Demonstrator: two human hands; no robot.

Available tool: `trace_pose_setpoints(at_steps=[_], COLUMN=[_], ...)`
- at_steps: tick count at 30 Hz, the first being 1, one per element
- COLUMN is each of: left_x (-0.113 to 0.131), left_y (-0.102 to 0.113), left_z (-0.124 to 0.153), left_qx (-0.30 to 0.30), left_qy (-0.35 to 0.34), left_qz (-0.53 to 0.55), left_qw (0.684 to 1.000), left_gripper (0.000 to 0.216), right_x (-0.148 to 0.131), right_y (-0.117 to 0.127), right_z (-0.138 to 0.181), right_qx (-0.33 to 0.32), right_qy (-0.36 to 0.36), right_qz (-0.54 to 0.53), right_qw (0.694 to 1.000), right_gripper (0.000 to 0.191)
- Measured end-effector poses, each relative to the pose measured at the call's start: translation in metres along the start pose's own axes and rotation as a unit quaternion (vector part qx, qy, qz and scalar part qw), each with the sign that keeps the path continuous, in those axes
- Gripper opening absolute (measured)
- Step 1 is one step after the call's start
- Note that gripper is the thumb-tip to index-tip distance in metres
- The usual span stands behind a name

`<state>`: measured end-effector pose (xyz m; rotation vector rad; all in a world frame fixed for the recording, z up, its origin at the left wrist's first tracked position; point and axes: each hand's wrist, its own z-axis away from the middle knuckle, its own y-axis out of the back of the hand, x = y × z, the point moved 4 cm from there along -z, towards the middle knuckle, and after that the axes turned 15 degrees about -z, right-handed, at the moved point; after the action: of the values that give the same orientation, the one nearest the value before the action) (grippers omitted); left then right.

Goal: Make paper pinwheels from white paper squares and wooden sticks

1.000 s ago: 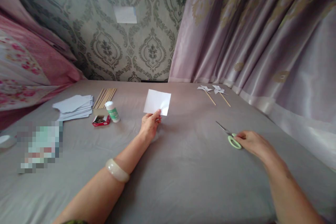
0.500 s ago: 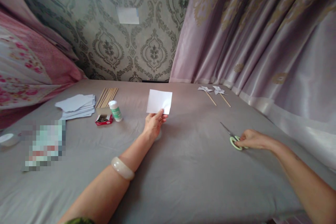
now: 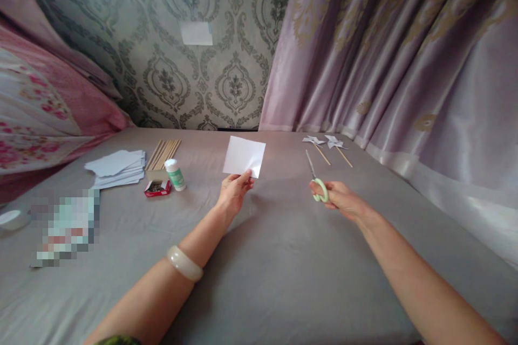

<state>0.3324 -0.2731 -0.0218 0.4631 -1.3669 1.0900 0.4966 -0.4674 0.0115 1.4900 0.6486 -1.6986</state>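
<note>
A white square sheet of paper (image 3: 244, 156) is pinched at its lower edge by my left hand (image 3: 234, 192), thumb on the face towards me. My right hand (image 3: 340, 198) grips a pair of scissors (image 3: 321, 191) by its pale green handles, raised above the cloth. The blades look closed and point up and away from me, to the right of the paper and apart from it. Beyond them, two white paper pinwheels (image 3: 334, 142) on wooden sticks lie at the far right.
On the grey cloth (image 3: 275, 280) at left are a stack of white paper (image 3: 117, 167), several wooden sticks (image 3: 164, 154), a white-and-green bottle (image 3: 176, 175), and a red box (image 3: 157, 188) of small metal pieces. A white roll (image 3: 14, 219) lies near a blurred packet (image 3: 68, 229).
My right hand has lifted the scissors off the cloth and carried them left, towards the paper. My left hand holds the sheet in nearly the same place.
</note>
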Motion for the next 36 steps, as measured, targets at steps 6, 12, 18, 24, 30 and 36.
trace_pose_setpoints(at_steps=[6, 12, 18, 24, 30, 36], left_x=[0.03, 0.04, 0.029, 0.02, 0.011, 0.009], left_y=[-0.018, -0.031, -0.039, -0.041, -0.041, -0.042], left_z=[0.013, 0.022, 0.027, 0.03, 0.03, 0.031], left_qx=[-0.01, -0.009, -0.029, -0.039, -0.04, -0.045], left_qy=[-0.027, -0.053, -0.024, -0.01, 0.003, -0.002], left_qz=[-0.019, -0.04, -0.05, -0.053, -0.052, -0.047], left_qw=[0.999, 0.998, 0.998, 0.998, 0.998, 0.998], left_gripper=[0.029, 0.032, 0.029, 0.023, 0.019, 0.013], right_x=[-0.005, 0.004, 0.006, 0.012, 0.013, 0.015], right_y=[-0.065, -0.078, -0.081, -0.085, -0.084, -0.084], right_z=[-0.012, 0.011, 0.014, 0.013, 0.013, 0.012], right_qx=[-0.089, -0.168, -0.199, -0.19, -0.178, -0.17], right_qy=[0.076, 0.118, 0.126, 0.12, 0.121, 0.104], right_qz=[-0.048, 0.081, 0.108, 0.117, 0.119, 0.117], right_qw=[0.992, 0.975, 0.966, 0.967, 0.969, 0.973], right_gripper=[0.057, 0.066, 0.07, 0.072, 0.073, 0.07])
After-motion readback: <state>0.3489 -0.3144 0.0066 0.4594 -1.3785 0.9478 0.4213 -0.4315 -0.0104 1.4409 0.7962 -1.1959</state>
